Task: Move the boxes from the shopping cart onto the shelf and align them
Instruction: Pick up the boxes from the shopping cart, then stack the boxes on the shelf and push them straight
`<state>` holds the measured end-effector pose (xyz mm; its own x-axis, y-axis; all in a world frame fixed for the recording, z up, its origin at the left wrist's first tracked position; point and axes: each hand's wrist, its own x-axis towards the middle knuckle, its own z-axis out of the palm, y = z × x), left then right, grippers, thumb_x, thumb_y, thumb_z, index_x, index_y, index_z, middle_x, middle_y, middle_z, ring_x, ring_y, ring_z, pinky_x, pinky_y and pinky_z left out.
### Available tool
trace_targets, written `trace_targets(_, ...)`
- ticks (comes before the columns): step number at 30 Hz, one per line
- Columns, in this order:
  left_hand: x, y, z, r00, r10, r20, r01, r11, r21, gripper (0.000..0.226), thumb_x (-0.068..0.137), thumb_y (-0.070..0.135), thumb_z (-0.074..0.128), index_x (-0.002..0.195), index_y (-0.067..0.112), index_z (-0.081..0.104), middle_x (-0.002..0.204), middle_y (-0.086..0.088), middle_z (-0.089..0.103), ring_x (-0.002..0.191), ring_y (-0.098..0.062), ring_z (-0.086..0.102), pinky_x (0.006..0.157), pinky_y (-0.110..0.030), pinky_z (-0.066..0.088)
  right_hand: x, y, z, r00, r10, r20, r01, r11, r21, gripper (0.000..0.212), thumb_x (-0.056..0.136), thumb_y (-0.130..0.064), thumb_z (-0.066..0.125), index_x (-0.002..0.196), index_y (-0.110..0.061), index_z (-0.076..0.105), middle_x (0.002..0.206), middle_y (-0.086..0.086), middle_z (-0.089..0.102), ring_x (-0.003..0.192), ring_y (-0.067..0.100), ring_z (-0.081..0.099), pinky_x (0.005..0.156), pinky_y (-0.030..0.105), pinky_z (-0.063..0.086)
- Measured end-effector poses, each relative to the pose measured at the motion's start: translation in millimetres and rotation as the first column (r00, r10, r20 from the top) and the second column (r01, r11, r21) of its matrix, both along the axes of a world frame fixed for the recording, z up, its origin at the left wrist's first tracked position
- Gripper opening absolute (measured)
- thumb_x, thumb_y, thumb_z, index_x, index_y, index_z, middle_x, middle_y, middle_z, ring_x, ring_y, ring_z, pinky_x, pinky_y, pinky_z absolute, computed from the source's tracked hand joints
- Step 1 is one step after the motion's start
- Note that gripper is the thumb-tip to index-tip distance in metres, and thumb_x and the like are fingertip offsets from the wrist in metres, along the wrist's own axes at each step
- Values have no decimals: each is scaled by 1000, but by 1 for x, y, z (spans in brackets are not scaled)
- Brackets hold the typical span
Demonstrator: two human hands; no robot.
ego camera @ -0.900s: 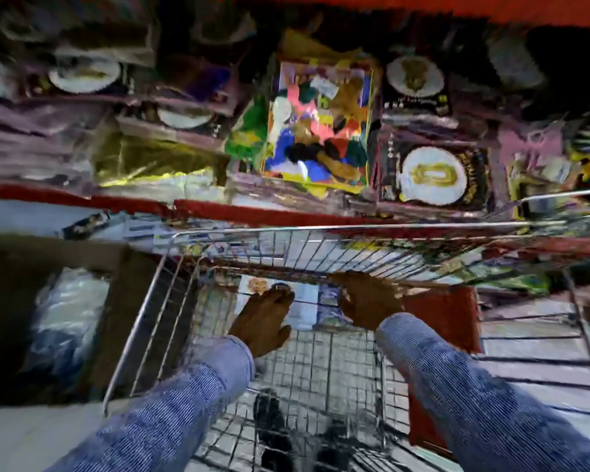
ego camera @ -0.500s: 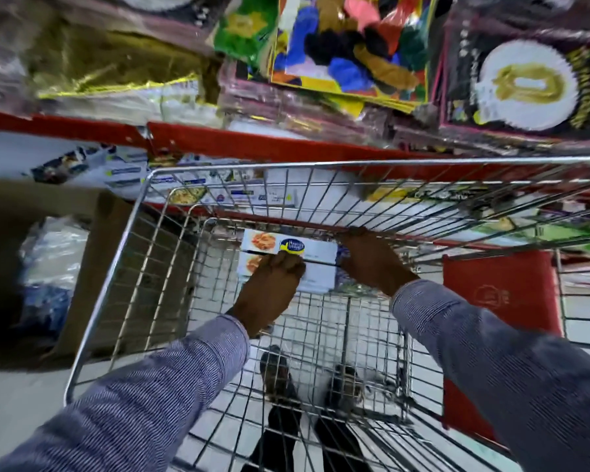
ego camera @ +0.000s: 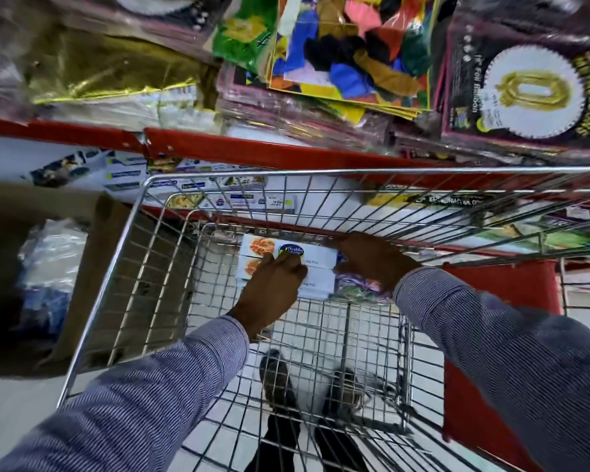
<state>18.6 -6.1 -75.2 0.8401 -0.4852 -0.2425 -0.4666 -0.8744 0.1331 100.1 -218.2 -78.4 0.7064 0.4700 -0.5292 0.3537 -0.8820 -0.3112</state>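
Note:
Two white boxes (ego camera: 315, 255) with a blue oval logo and a food picture lie stacked at the far end of the wire shopping cart (ego camera: 171, 212). My left hand (ego camera: 273, 294) rests on top of them, fingers over the logo. My right hand (ego camera: 372, 260) grips their right end. Both arms, in striped blue sleeves, reach down into the cart. The shelf (ego camera: 246, 149) has a red front edge just beyond the cart, and similar white boxes (ego camera: 123, 175) lie on the level below it.
Balloon and party packets (ego camera: 351, 52) crowd the upper shelf. A brown carton (ego camera: 92, 267) with plastic-wrapped goods stands left of the cart. A red panel (ego camera: 501, 301) sits at the right. A purple packet (ego camera: 358, 287) lies in the cart beside the boxes. My shoes show through the cart floor.
The view has tilted down and closer to the cart. Both hands have settled onto the stacked boxes, the left on top, the right at their right end.

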Motion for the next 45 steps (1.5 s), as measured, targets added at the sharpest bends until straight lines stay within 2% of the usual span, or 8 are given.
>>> trace_targets(8, -8, 0, -11, 998, 27, 61, -26, 1000, -15, 33, 70, 17, 76, 103, 14, 68, 116, -9, 64, 109, -32, 56, 87, -46, 44, 0, 7, 13, 992, 103, 67, -95, 990, -105, 53, 81, -49, 67, 122, -18, 55, 112, 10, 68, 96, 30, 66, 78, 41, 58)
trace_targets(11, -7, -1, -9, 999, 0, 54, -1, 1000, 24, 33, 71, 13, 77, 102, 12, 67, 117, -12, 65, 109, -36, 58, 91, -51, 48, -2, 6, 20, 992, 87, 96, -74, 989, -129, 51, 80, -44, 70, 118, -12, 57, 111, 14, 67, 97, 32, 65, 81, 39, 55)
trace_targets(20, -4, -5, 7, 999, -17, 46, 18, 1000, -18, 62, 64, 6, 83, 122, 2, 61, 127, -20, 62, 122, -39, 54, 99, -51, 49, -14, -10, 48, 973, 46, 226, -29, 997, -77, 53, 79, -51, 68, 117, -16, 58, 104, 11, 69, 94, 30, 64, 78, 37, 52)
trace_targets(25, -11, -2, 62, 998, -44, 40, 47, 994, -99, 56, 67, 15, 79, 119, 6, 61, 125, -18, 59, 120, -37, 52, 91, -49, 52, -22, -15, 99, 960, 28, 279, -38, 999, 30, 52, 77, -56, 63, 109, -15, 62, 99, 11, 71, 91, 31, 65, 74, 36, 51)
trace_targets(31, -24, 7, 151, 993, -26, 117, 56, 964, -259, 59, 65, 17, 77, 120, 10, 58, 122, -16, 59, 110, -38, 58, 86, -45, 55, -19, -12, 192, 933, 95, 348, -87, 995, -39, 49, 75, -50, 63, 109, -15, 62, 106, 14, 68, 100, 34, 63, 76, 37, 49)
trace_targets(35, -23, 13, 218, 986, 8, 164, 49, 940, -339, 57, 65, 18, 76, 120, 12, 61, 113, -10, 64, 97, -31, 64, 77, -33, 57, -11, -11, 270, 905, 112, 410, -113, 993, -21, 54, 69, -53, 65, 108, -15, 63, 103, 15, 70, 96, 35, 65, 76, 37, 51)
trace_targets(41, -4, 7, 324, 954, 69, 292, 66, 903, -426, 59, 63, 23, 78, 120, 20, 62, 113, -2, 68, 104, -23, 60, 88, -31, 52, 4, -16, 395, 758, 123, 640, -153, 988, -9, 44, 69, -52, 70, 95, -16, 66, 91, 12, 72, 86, 35, 66, 65, 35, 48)
trace_targets(45, 11, 0, 374, 941, 125, 314, 71, 836, -545, 59, 64, 24, 77, 121, 18, 65, 111, 6, 65, 103, -17, 61, 92, -26, 51, 17, -22, 461, 682, 160, 713, -164, 984, -64, 46, 70, -52, 69, 98, -15, 67, 87, 13, 72, 82, 34, 65, 59, 31, 35)
